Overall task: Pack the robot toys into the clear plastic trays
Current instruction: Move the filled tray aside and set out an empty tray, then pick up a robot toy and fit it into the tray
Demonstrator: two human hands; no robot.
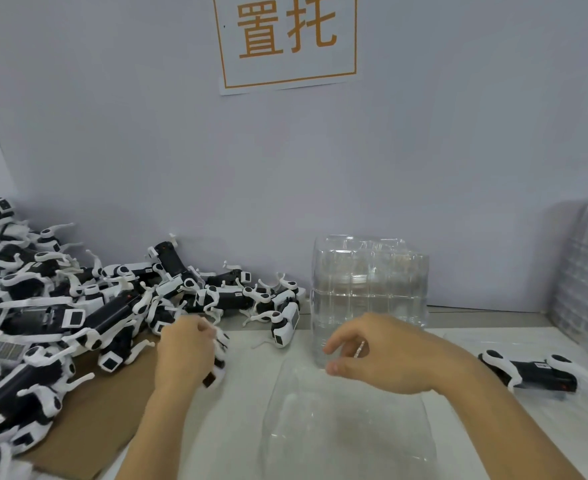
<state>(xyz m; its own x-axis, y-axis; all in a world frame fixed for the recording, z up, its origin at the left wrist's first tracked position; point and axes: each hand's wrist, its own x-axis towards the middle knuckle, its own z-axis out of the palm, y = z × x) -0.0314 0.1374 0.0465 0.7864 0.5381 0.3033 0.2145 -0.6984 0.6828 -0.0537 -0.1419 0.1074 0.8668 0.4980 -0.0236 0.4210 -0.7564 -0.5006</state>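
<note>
Nearest the viewer, one clear plastic tray (348,427) lies flat on the white table (545,427), unfilled. Just beyond its far edge, the right hand (386,355) hovers with fingers loosely curled, holding nothing, while left of the tray the left hand (185,351) grips a black-and-white robot toy (220,355). Farther back, a tray stack (368,289) stands behind the tray; the toy pile (60,313) spreads far left, and one lone toy (534,372) lies to its right.
</note>
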